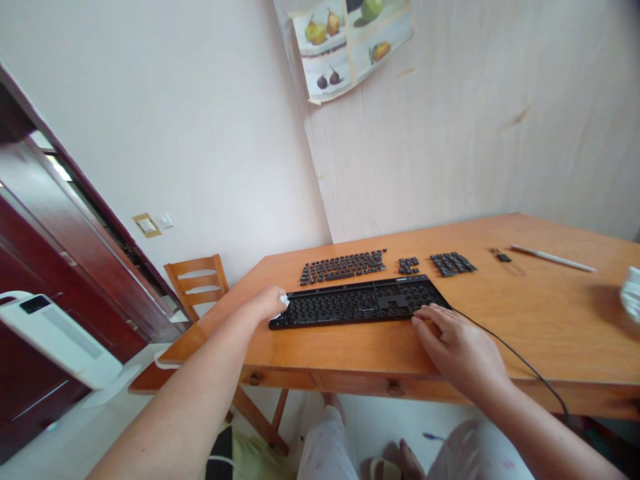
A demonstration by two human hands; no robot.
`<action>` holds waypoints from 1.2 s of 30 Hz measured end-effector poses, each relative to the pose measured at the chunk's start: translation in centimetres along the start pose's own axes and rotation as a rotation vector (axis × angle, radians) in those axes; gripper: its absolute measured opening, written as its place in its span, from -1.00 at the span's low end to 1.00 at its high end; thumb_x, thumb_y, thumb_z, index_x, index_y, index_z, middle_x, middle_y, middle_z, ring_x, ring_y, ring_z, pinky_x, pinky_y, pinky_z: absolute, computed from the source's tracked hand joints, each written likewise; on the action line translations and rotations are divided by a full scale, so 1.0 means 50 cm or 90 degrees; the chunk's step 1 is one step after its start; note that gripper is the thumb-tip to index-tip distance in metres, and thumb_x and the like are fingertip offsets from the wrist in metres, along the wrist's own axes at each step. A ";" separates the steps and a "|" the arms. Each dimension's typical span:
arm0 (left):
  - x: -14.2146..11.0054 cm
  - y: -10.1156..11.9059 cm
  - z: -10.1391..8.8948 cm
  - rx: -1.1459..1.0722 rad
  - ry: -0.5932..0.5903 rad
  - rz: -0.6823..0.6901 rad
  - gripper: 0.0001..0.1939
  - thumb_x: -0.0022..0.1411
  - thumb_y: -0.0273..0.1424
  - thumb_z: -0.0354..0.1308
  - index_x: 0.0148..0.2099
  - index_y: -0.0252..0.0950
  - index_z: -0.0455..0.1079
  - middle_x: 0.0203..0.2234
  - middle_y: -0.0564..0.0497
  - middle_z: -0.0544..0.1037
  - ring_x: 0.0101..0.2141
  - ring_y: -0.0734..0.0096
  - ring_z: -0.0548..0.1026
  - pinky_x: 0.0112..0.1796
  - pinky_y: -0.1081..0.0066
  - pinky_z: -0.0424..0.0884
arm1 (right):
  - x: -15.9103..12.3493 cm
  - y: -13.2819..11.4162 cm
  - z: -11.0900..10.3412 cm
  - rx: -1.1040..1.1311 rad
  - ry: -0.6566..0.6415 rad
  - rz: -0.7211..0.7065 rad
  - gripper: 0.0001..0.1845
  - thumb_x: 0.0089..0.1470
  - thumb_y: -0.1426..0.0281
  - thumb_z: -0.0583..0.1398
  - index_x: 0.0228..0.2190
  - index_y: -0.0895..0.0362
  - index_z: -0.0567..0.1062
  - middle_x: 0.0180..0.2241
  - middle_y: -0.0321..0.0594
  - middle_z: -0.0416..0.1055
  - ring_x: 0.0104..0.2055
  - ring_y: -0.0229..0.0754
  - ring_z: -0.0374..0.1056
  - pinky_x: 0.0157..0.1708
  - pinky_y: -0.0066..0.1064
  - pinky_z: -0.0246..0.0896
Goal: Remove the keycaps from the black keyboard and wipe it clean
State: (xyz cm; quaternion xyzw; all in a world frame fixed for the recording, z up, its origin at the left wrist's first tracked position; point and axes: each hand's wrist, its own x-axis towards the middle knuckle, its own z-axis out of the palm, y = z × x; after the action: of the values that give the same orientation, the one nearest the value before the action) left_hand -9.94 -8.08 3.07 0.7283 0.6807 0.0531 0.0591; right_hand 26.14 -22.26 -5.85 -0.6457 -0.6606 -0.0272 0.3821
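A black keyboard (350,303) with its keycaps off lies flat near the front of the wooden table. My left hand (267,303) is closed on a crumpled white tissue (284,301) at the keyboard's left end. At the right front corner, my right hand (447,337) rests with its fingers on the keyboard's edge, thumb and fingers apart. Behind the keyboard, loose black keycaps are laid out in groups: a large block (343,268), a small cluster (409,265) and a number-pad block (453,263).
A black cable (515,350) runs from the keyboard over the table's front edge. Farther right lie a small dark tool with a wire loop (503,256), a white pen-like stick (553,257) and a whitish object (631,293). A wooden chair (197,283) stands at the left.
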 end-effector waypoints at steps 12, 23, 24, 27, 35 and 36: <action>-0.006 0.013 -0.005 0.096 -0.031 0.040 -0.90 -0.10 -0.55 0.13 -0.58 -0.29 0.38 -0.68 0.06 0.39 -0.57 0.45 0.31 -0.45 0.48 0.16 | 0.001 -0.007 -0.003 0.008 0.015 0.000 -0.72 0.14 0.22 0.06 -0.31 0.00 0.54 -0.21 -0.26 0.54 -0.07 -0.09 0.42 -0.16 -0.34 0.27; -0.044 0.040 -0.010 0.098 -0.035 0.022 -0.93 -0.04 -0.51 0.10 -0.50 -0.32 0.40 -0.63 0.03 0.44 -0.56 0.46 0.35 -0.50 0.50 0.15 | 0.002 -0.014 -0.008 0.001 0.007 -0.002 -0.75 0.17 0.23 0.04 -0.34 0.00 0.50 -0.25 -0.29 0.53 -0.17 -0.11 0.43 -0.27 -0.36 0.23; -0.045 0.041 -0.011 0.089 -0.039 0.013 -0.93 -0.04 -0.50 0.10 -0.50 -0.33 0.40 -0.63 0.04 0.44 -0.56 0.46 0.35 -0.51 0.51 0.15 | 0.002 -0.015 -0.009 -0.001 0.006 0.001 -0.75 0.17 0.23 0.04 -0.34 0.00 0.50 -0.26 -0.29 0.52 -0.17 -0.11 0.43 -0.27 -0.36 0.23; -0.049 0.038 -0.010 0.060 -0.057 -0.017 -0.93 -0.04 -0.49 0.09 -0.51 -0.35 0.39 -0.67 0.06 0.41 -0.59 0.48 0.35 -0.54 0.53 0.15 | 0.003 -0.015 -0.010 0.003 0.005 0.000 -0.74 0.17 0.24 0.04 -0.33 0.00 0.50 -0.28 -0.29 0.52 -0.18 -0.12 0.43 -0.25 -0.36 0.23; -0.053 0.036 0.005 0.032 -0.064 -0.020 -0.93 -0.07 -0.49 0.08 -0.52 -0.34 0.38 -0.65 0.06 0.40 -0.59 0.48 0.35 -0.55 0.52 0.16 | 0.003 -0.010 -0.006 -0.005 0.013 -0.005 -0.72 0.17 0.24 0.04 -0.32 0.02 0.52 -0.29 -0.24 0.52 -0.20 -0.12 0.43 -0.29 -0.37 0.23; -0.054 0.036 0.007 0.038 -0.056 -0.015 -0.94 -0.08 -0.49 0.09 -0.52 -0.33 0.38 -0.65 0.06 0.41 -0.59 0.47 0.35 -0.54 0.52 0.16 | 0.003 -0.010 -0.006 -0.006 0.015 -0.006 -0.72 0.17 0.24 0.04 -0.32 0.02 0.53 -0.29 -0.24 0.52 -0.21 -0.12 0.44 -0.29 -0.37 0.23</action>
State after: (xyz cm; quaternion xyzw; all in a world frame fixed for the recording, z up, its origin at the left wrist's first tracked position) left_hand -8.28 -10.89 3.02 0.7230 0.6875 0.0002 0.0680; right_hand 25.85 -22.40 -5.31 -0.6440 -0.6589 -0.0399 0.3867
